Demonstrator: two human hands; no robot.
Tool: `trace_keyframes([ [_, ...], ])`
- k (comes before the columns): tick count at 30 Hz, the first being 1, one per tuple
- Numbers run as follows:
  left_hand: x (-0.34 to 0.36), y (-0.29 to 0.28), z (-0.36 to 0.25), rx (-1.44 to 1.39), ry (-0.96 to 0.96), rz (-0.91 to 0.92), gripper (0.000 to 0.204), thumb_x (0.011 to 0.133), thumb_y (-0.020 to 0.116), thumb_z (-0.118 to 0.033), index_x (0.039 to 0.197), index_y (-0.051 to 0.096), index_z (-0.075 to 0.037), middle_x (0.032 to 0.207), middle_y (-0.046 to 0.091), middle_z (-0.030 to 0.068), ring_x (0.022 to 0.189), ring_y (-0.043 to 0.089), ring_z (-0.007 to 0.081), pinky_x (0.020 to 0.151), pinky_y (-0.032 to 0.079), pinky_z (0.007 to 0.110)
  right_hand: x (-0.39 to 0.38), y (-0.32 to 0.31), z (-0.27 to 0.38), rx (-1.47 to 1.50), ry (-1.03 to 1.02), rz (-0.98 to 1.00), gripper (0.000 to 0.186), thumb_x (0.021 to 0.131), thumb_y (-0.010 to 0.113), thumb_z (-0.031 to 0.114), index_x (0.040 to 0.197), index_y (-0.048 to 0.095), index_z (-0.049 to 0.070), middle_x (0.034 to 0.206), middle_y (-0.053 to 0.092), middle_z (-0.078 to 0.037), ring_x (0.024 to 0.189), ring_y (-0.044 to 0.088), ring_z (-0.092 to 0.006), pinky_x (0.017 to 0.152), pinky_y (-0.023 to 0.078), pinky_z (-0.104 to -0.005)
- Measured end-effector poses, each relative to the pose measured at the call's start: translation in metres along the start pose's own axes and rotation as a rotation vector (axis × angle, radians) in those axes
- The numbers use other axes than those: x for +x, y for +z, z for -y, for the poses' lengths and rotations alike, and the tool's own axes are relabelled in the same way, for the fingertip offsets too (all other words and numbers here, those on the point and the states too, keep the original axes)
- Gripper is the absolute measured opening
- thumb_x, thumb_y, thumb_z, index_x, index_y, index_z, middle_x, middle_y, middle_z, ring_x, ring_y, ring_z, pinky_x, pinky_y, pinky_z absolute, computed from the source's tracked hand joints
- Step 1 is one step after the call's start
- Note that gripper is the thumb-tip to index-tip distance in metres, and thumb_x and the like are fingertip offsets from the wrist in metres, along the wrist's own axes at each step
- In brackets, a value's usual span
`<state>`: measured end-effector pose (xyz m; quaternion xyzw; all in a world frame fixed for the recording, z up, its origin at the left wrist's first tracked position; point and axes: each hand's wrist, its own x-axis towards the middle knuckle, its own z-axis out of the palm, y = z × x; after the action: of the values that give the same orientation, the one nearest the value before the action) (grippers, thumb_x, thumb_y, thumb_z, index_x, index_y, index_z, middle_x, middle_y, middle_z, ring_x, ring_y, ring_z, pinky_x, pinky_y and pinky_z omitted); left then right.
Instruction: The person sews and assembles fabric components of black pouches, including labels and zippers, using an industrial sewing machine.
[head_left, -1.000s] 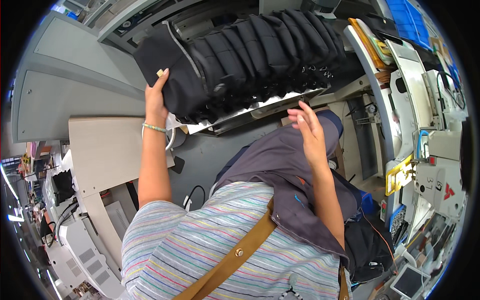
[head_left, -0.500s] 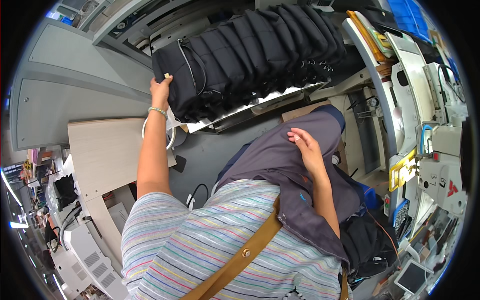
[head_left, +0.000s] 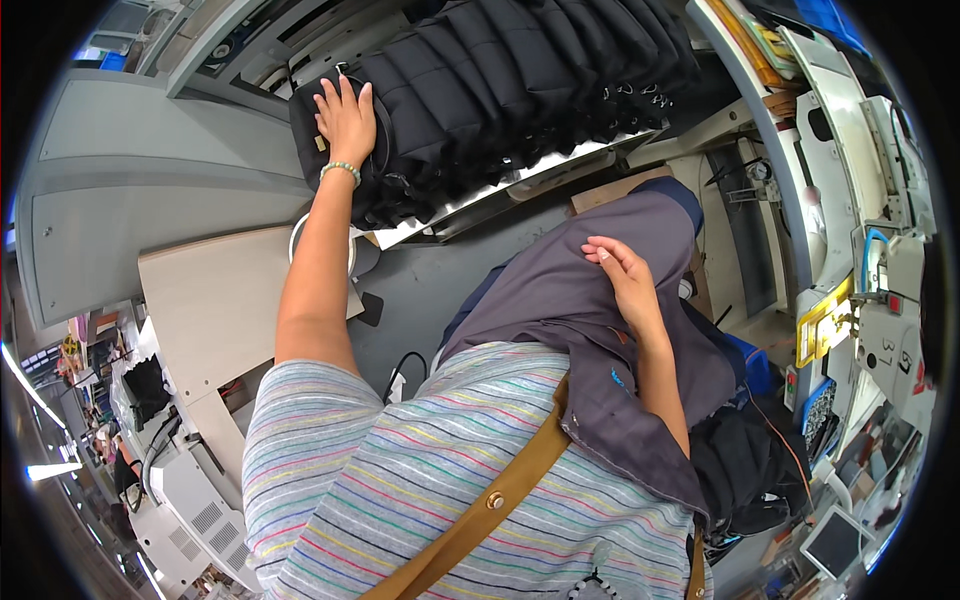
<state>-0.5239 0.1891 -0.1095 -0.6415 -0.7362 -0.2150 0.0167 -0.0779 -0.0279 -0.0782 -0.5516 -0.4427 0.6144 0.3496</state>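
Observation:
A tightly packed row of black fabric bags (head_left: 455,85) stands on a pale shelf ahead of me. My left hand (head_left: 346,122) lies on the bag at the row's left end, fingers spread, beside its dark looped strap or handle. A small pale tag (head_left: 321,143) shows on that bag, left of the hand. My right hand (head_left: 625,275) hovers over or rests on the dark grey apron (head_left: 540,290) across my lap, its fingers loosely bent and holding nothing. Whether it touches the cloth I cannot tell.
Grey metal panels (head_left: 150,210) stand at the left, above a light wooden tabletop (head_left: 210,290). A white machine (head_left: 890,330) with a yellow bracket (head_left: 825,325) is at the right. Black fabric (head_left: 745,465) lies in a heap by my right side.
My left hand has moved from the left edge of the end bag, by its tag, up and right onto the bag, fingers now spread. The right hand has barely moved.

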Motion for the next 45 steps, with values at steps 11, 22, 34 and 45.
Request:
trace_keyframes([
  [11,-0.002,0.050,-0.005,0.105,-0.357,-0.155,0.076,0.099,0.051,-0.052,0.154,0.033,-0.003,0.162,0.019,0.0294,0.150,0.016,0.0497,0.116,0.022,0.063,0.010,-0.008,-0.011,0.088,-0.001,-0.033,0.030,0.104,0.052,0.015,0.124,0.063,-0.005,0.113,0.071,-0.011,0.102,0.065,-0.0152,0.095,0.048,-0.0281],
  [22,-0.009,-0.009,0.001,-0.224,-0.204,-0.191,0.062,0.099,0.056,-0.044,0.146,0.046,-0.004,0.154,0.031,0.0230,0.141,0.034,0.0412,0.113,0.031,0.053,-0.005,-0.009,-0.013,0.017,-0.060,-0.066,0.028,0.103,0.053,0.014,0.122,0.064,-0.004,0.113,0.071,-0.012,0.107,0.066,-0.0169,0.096,0.049,-0.0288],
  [34,-0.005,0.033,0.007,-0.045,-0.138,-0.123,0.069,0.092,0.063,-0.038,0.150,0.043,-0.005,0.161,0.030,0.0185,0.151,0.017,0.0447,0.118,0.021,0.058,-0.006,-0.011,-0.013,0.067,-0.054,-0.045,0.029,0.104,0.053,0.016,0.123,0.064,-0.004,0.115,0.070,-0.012,0.108,0.065,-0.0171,0.097,0.048,-0.0291],
  [45,-0.020,-0.034,-0.017,0.028,-0.036,-0.560,0.052,0.092,0.061,-0.010,0.138,0.047,0.010,0.155,0.022,0.0376,0.148,0.024,0.0474,0.120,0.027,0.048,-0.001,-0.016,-0.023,0.011,-0.057,-0.083,0.031,0.103,0.054,0.017,0.122,0.064,-0.005,0.112,0.071,-0.012,0.104,0.066,-0.0163,0.095,0.049,-0.0287],
])
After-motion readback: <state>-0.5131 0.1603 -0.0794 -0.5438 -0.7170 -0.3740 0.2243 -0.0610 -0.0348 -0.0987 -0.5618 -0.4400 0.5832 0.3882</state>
